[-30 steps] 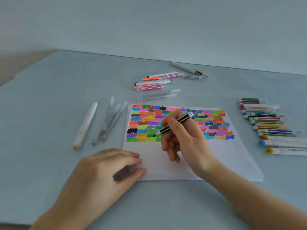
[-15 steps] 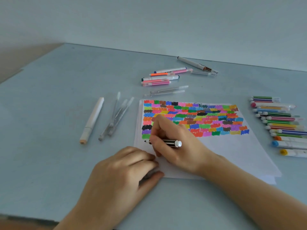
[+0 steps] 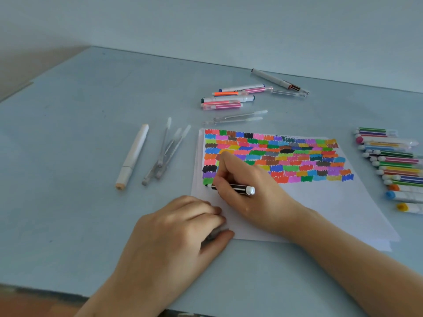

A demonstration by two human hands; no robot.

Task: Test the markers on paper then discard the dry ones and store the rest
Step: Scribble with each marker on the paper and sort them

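At the left of the pale blue table, a white marker with a peach tip lies beside a loose bunch of clear pens. Nearer the front edge, the person's left hand rests at the paper's lower left corner, its fingers curled around a small dark cap that is mostly hidden. Just to the right, the right hand grips a black striped marker, held almost flat, its tip touching the white paper at the left end of the lowest row of colour patches. Those patches fill the sheet's upper half in rows of many colours. Beyond the paper, a small group of pink, orange and white markers lies scattered near the far edge. At the right, a neat row of striped markers lies side by side, well apart from the sheet.
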